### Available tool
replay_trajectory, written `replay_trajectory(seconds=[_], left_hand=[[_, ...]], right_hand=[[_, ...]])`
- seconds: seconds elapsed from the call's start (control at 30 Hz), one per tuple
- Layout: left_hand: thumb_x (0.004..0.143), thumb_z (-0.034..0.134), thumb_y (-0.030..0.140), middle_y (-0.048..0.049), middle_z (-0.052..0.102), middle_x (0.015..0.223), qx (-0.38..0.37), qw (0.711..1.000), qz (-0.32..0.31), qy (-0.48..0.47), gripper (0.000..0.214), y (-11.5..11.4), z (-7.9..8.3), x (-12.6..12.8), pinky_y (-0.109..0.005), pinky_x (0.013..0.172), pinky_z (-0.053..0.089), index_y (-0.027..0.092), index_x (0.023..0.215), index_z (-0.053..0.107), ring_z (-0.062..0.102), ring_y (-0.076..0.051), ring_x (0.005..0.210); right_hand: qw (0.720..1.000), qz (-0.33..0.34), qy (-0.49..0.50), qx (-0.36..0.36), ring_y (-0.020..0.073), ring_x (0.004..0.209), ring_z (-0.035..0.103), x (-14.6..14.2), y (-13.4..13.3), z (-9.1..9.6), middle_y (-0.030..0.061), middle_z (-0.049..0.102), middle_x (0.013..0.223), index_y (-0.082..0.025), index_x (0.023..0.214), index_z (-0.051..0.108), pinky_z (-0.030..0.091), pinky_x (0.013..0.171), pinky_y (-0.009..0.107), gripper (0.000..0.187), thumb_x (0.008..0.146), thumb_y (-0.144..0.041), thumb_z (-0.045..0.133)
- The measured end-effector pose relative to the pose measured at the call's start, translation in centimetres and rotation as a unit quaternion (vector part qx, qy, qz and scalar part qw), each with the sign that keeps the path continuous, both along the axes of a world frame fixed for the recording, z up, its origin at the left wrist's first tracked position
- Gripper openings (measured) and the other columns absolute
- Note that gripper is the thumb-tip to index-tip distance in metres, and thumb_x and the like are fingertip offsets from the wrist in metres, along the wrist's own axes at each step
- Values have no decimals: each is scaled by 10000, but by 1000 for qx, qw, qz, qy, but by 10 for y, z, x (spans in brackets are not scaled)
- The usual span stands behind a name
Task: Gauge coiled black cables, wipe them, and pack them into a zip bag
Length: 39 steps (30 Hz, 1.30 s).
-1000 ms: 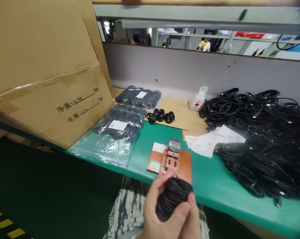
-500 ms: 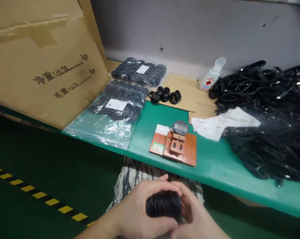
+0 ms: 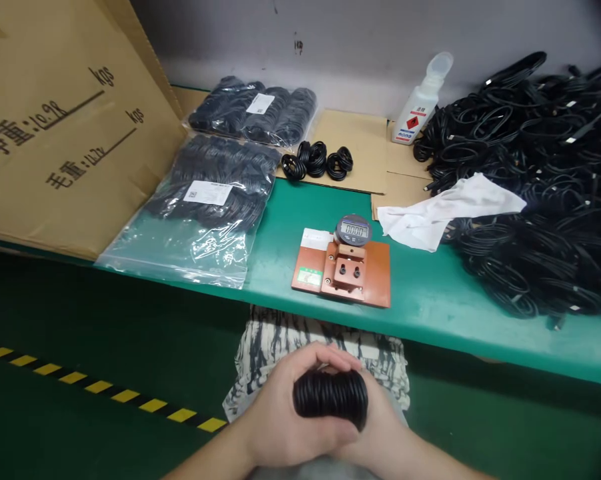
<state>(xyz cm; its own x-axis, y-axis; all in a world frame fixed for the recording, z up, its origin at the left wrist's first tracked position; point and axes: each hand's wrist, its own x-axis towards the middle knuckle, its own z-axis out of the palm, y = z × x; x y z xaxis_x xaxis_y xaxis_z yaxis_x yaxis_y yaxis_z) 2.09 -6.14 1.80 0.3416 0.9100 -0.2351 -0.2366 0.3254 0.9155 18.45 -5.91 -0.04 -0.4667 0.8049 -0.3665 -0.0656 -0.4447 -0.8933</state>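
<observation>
Holding one thick bundle of coiled black cable [image 3: 325, 395] off the green-topped counter [image 3: 430, 287], just in front of the near edge. With left hand [image 3: 285, 417]: wrapped over the left part, thumb along the near side. With right hand [image 3: 383, 420]: cupped round the right end, fingers mostly hidden. Probably gripped from both ends to stop coils springing apart.

Counting: two clear plastic bags [image 3: 180, 257] of black coils, one white label [image 3: 208, 193] on each, lying flat one behind the other, likely so as to read labels from above. About three small loose black cable coils [image 3: 294, 167] on a flat brown cardboard sheet [image 3: 365, 143], overlapping, hard to split exactly. One copper-coloured metal fixture [image 3: 349, 272] with one round grey digital gauge [image 3: 353, 230], reading zeros, near the edge, presumably for easy reach. One white plastic bottle [image 3: 416, 110] at the back, probably clear of the working area. One crumpled white cloth [image 3: 425, 220], partly over one big heap of loose black cables [image 3: 525, 160]; too tangled to count. One big brown carton [image 3: 90, 133] at left.
</observation>
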Motion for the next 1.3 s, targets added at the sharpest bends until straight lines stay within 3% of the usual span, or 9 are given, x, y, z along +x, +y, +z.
replay_trajectory(seconds=[0.5, 0.73, 0.8, 0.87, 0.93, 1.0, 1.1, 1.17, 1.3], left_hand=[[617, 854, 78, -35, 747, 1190, -33, 988, -31, 148, 537, -3, 0, 21, -415, 1044, 494, 268, 1095, 699, 683, -290, 1137], [647, 851, 129, -48, 749, 1099, -33, 993, 24, 110, 461, -1, -3, 23, -393, 964, 536, 232, 1065, 684, 704, -278, 1056], [664, 868, 166, -59, 745, 1108, -41, 994, 53, 83, 453, 1, -1, 20, -395, 955, 538, 232, 1062, 662, 702, -278, 1060], [678, 878, 188, -64, 740, 1123, -48, 994, 78, 62, 433, 2, 0, 18, -403, 962, 535, 234, 1036, 638, 700, -274, 1067], [680, 884, 190, -62, 735, 1128, -57, 993, 89, 46, 418, 3, 0, 17, -402, 956, 541, 235, 1002, 623, 701, -266, 1060], [690, 885, 201, -61, 727, 1147, -65, 993, 89, 37, 413, 3, -1, 16, -393, 939, 553, 239, 1005, 622, 696, -265, 1074], [715, 877, 230, -62, 717, 1177, -62, 993, 90, 46, 411, 1, -1, 16, -384, 926, 560, 246, 1045, 632, 682, -274, 1111], [717, 877, 244, -65, 719, 1172, -54, 992, 94, 62, 414, 0, -1, 15, -380, 910, 563, 243, 1056, 640, 686, -276, 1092], [708, 880, 260, -64, 728, 1145, -46, 990, 103, 83, 423, -2, 0, 13, -373, 888, 565, 239, 1061, 650, 702, -259, 1016]], right_hand=[[999, -25, -26, -20, 321, 977, 717, 21, -4, -14, 66, 764, 1011, -189, 1033, 735, 587, 892, 508, 465, 590, -104, 849], [986, 155, -59, -33, 299, 952, 732, 41, 26, 18, 34, 788, 1040, -230, 1126, 762, 607, 855, 441, 466, 676, -199, 881], [976, 172, -130, 31, 279, 873, 738, 66, 44, 30, 43, 802, 956, -234, 1103, 777, 613, 805, 421, 379, 735, -267, 861], [964, 61, -217, 143, 252, 750, 739, 92, 70, 41, 70, 805, 889, -226, 1098, 777, 615, 678, 372, 334, 792, -354, 812], [902, -101, -315, 277, 239, 689, 734, 113, 103, 48, 80, 789, 782, -212, 956, 790, 599, 646, 358, 229, 835, -403, 755], [782, -236, -424, 392, 240, 751, 740, 126, 141, 52, 112, 787, 847, -185, 997, 776, 580, 736, 376, 232, 880, -375, 711], [617, -180, -585, 495, 335, 1232, 612, 132, 196, 50, 259, 676, 1275, -60, 1266, 671, 461, 988, 413, 487, 869, -335, 726], [586, -113, -666, 448, 374, 1295, 551, 133, 221, 44, 307, 594, 1376, -20, 1338, 603, 434, 965, 429, 644, 855, -427, 731], [594, -104, -715, 353, 308, 994, 682, 133, 239, 29, 215, 744, 1101, -122, 1003, 755, 399, 726, 389, 357, 892, -445, 647]])
